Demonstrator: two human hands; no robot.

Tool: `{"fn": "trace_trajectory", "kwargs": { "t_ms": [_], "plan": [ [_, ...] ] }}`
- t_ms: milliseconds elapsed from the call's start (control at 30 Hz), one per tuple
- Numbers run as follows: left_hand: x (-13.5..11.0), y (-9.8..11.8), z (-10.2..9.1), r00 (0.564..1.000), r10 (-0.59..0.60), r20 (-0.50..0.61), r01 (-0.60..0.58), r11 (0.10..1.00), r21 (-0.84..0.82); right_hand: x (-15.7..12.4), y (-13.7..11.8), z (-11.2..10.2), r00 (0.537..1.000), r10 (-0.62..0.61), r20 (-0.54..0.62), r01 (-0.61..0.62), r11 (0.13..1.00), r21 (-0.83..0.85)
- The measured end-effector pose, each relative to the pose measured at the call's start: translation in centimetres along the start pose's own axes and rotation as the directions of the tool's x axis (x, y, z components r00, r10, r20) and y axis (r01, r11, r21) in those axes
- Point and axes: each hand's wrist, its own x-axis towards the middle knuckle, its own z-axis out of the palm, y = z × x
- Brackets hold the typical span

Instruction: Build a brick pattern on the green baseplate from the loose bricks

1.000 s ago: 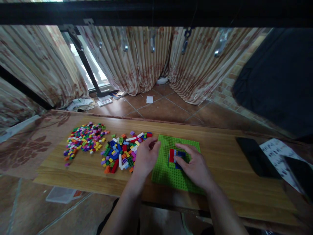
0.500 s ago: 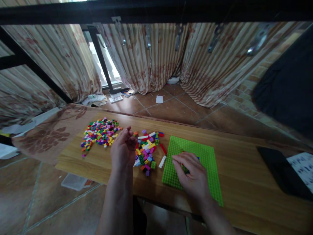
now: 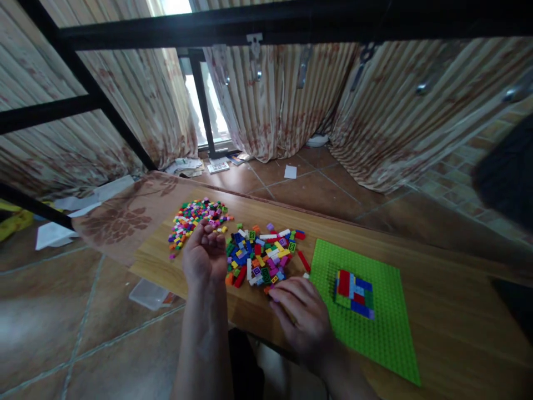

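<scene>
My left hand (image 3: pixel 204 256) hovers between two brick piles with its fingers curled inward; anything inside them is hidden. A heap of small mixed bricks (image 3: pixel 196 218) lies just beyond it. The larger mixed pile (image 3: pixel 263 255) sits to its right. My right hand (image 3: pixel 300 314) rests on the wooden table (image 3: pixel 437 289) at the near edge of that larger pile, fingers spread and holding nothing. Right of it lies a green baseplate (image 3: pixel 375 333) carrying a small flat block of red, white, blue and green bricks (image 3: pixel 353 290).
A brown floral cloth (image 3: pixel 125 216) covers the table's left end. A black metal frame (image 3: pixel 258 22) crosses overhead, with striped curtains behind. A clear plastic box (image 3: pixel 149 294) and scattered papers (image 3: pixel 183 165) lie on the tiled floor. A dark shape (image 3: pixel 510 172) sits far right.
My right hand has left the baseplate for the table beside the pile, uncovering the built bricks. My left hand has moved left and curled. The view has swung left.
</scene>
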Motion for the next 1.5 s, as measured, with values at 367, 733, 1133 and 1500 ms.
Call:
{"fn": "trace_trajectory", "kwargs": {
  "t_ms": [367,733,1133,1500],
  "plan": [
    [0.6,1.0,-0.6,0.999,-0.02,-0.03,0.019,0.999,-0.039,-0.5,0.3,2.3,0.997,-0.037,0.073,0.045,0.992,-0.121],
    [0.4,1.0,-0.4,0.998,-0.063,-0.022,0.062,0.997,-0.047,0.4,-0.2,2.5,0.998,0.054,0.042,-0.043,0.974,-0.22],
    [0.5,0.7,-0.3,0.996,-0.091,-0.002,0.091,0.995,-0.049,1.6,-1.3,4.8,0.991,0.11,0.072,-0.085,0.955,-0.285],
    [0.5,0.9,-0.7,0.996,-0.083,0.023,0.084,0.996,-0.027,1.8,-1.2,4.3,0.987,0.161,-0.016,-0.158,0.936,-0.314]
  ]
}}
